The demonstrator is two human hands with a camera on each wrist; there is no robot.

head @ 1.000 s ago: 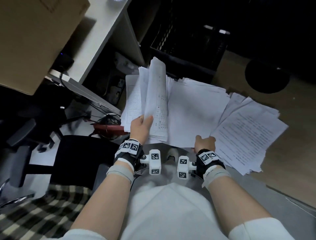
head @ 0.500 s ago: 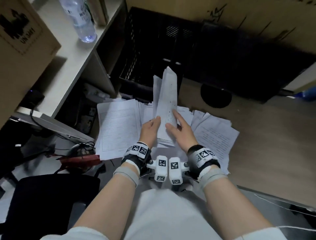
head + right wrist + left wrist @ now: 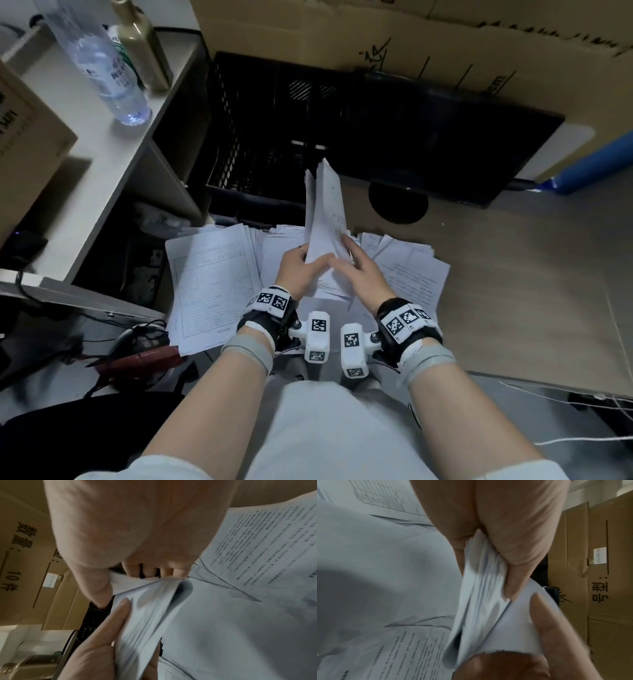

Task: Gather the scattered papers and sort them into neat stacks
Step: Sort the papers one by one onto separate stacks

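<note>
**One sheaf of papers, held upright in two hands**

One sheaf of papers (image 3: pixel 325 219) stands on end between both hands. Left hand (image 3: pixel 296 270): fingers and thumb curled round its lower left edge, pinching it. Right hand (image 3: pixel 356 274): thumb in front, fingers (image 3: pixel 149 572) behind, pinching the lower right edge. Loose papers (image 3: pixel 212 281) lie spread beneath and to either side of the fingers. Black crate (image 3: pixel 260 137) beyond the fingertips; water bottle (image 3: pixel 102 65) far to their left on a shelf (image 3: pixel 102 150).
</note>
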